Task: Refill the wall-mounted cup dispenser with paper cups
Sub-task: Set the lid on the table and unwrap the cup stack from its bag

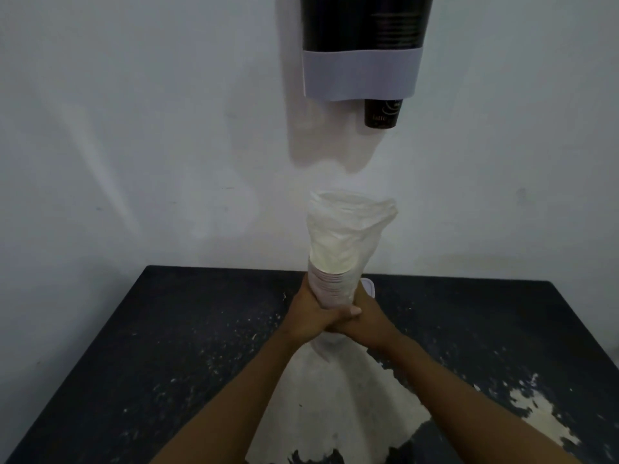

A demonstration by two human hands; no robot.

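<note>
Clear plastic bag [348, 226] held a stack of white paper cups [330, 286]; loose bag mouth stood open above the top cup, rims showed through the film. I held the stack upright over the table [174, 329], below and a bit left of the dispenser [361, 55] on the wall [134, 128]. My left hand [311, 316] wrapped the stack's lower part from the left, fingers curled tight round it, thumb across the front. My right hand [366, 316] gripped the same spot from the right, fingers closed round the bagged cups and overlapping the left ones. How far the right fingertips reached behind, I couldn't tell. Bag tail hung out below my hands toward me. Dispenser was a dark tube with a pale band at the bottom; one black cup [382, 113] poked out of its underside, printed "latte". Tube contents higher up not readable. Table was dark, blotched with white worn patches. Small white thing [368, 284] lay on the table just behind my right hand, mostly hidden, couldn't identify.
</note>
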